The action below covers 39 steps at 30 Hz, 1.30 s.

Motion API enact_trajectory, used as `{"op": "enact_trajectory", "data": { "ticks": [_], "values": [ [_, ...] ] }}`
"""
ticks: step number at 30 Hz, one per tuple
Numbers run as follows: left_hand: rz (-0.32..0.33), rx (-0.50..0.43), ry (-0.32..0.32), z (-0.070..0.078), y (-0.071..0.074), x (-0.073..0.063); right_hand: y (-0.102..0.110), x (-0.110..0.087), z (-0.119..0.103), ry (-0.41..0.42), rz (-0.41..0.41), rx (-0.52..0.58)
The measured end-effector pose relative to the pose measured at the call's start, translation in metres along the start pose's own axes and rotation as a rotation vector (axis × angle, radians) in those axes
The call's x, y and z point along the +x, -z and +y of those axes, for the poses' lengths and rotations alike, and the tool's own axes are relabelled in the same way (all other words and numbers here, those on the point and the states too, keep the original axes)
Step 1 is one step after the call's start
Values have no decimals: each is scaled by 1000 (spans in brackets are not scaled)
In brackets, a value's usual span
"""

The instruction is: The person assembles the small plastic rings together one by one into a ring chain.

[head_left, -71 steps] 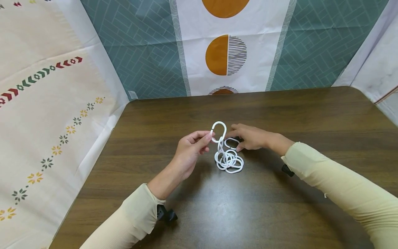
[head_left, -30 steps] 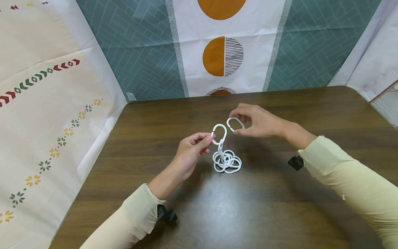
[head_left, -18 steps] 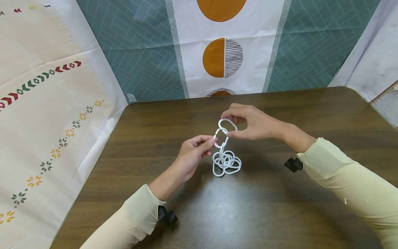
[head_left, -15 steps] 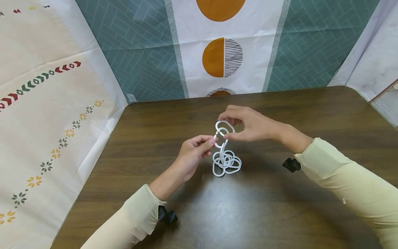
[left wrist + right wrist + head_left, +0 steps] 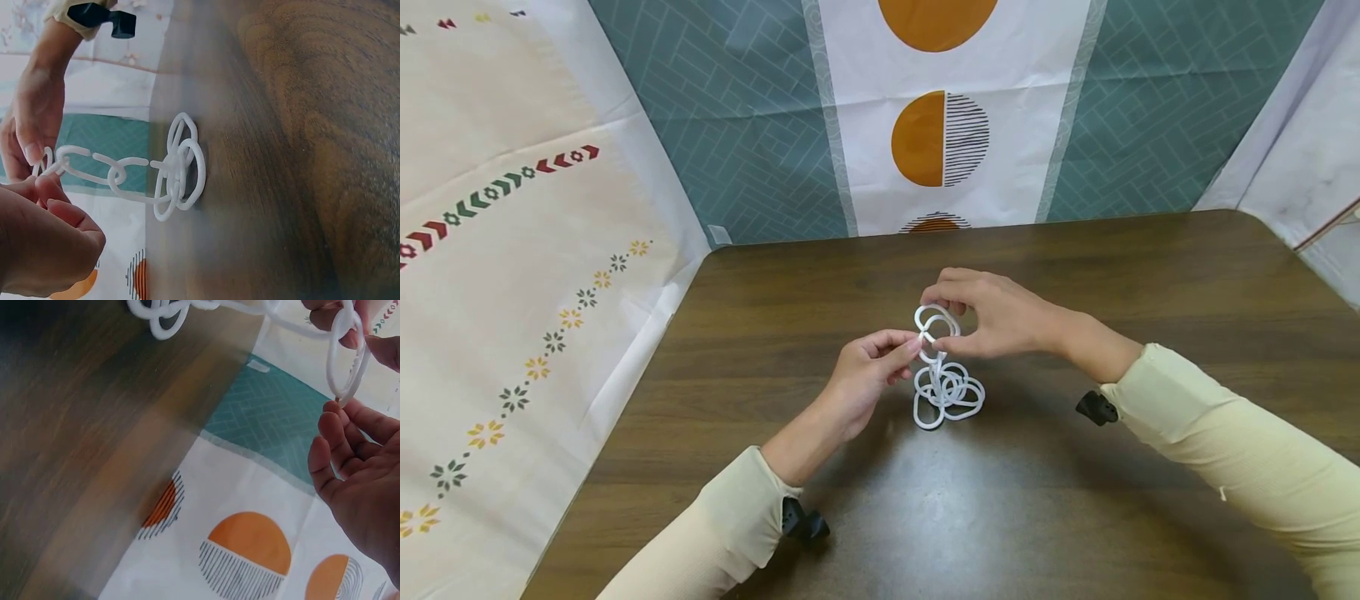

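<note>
My left hand [image 5: 868, 371] pinches the top link of a white plastic chain [image 5: 84, 177] between thumb and fingers. The chain hangs from there, and its lower links lie in a heap on the table. In my right hand [image 5: 1000, 317] is a single white C-shaped link [image 5: 937, 307], held between thumb and fingertips. This link overlaps the chain's top link right at my left fingertips. The right wrist view shows the two against each other; whether they are hooked together I cannot tell. In the left wrist view, my fingers partly hide the contact.
The brown wooden table [image 5: 715, 400] runs under both hands. A patterned cloth [image 5: 760, 167] stands behind its far edge, and a cream cloth [image 5: 520, 283] along the left. Small black devices sit at both cuffs, the left device [image 5: 803, 522] close above the table.
My right hand has lifted the single link from beside the heap, then brought it left and down onto the chain's top link. My left hand has stayed almost in place, holding the chain.
</note>
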<state>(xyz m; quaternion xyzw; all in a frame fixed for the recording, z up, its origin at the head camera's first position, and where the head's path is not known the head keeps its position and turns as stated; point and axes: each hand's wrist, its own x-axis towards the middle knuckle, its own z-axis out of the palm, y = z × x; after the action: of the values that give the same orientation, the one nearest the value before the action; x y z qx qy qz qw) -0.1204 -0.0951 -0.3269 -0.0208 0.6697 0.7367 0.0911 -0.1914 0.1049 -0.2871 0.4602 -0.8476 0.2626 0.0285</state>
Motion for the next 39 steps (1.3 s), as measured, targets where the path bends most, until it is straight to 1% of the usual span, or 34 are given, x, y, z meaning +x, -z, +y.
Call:
{"op": "enact_trajectory", "data": {
  "ticks": [6,9,15,19,23,28,30,35,39],
  "values": [
    [3,10,-1,-1,0,0,0,1,-4,-36,-19,-31],
    [3,21,-13,-1,1,0,1,1,-4,-42,-25,-42],
    [1,37,-27,-2,1,1,3,3,-3,-47,-64,-49],
    [-6,46,-45,-1,1,0,5,3,-3,-46,-63,-109],
    [-18,67,-56,2,1,0,6,1,0,-44,-37,-164],
    [-20,88,-16,1,2,0,6,0,0,-8,51,-181],
    [-15,93,-4,2,2,0,6,0,0,2,71,-180],
    [-8,73,7,2,2,2,3,0,-1,16,70,-154],
    [9,54,12,4,2,4,0,0,-1,44,76,-143]
  ]
}}
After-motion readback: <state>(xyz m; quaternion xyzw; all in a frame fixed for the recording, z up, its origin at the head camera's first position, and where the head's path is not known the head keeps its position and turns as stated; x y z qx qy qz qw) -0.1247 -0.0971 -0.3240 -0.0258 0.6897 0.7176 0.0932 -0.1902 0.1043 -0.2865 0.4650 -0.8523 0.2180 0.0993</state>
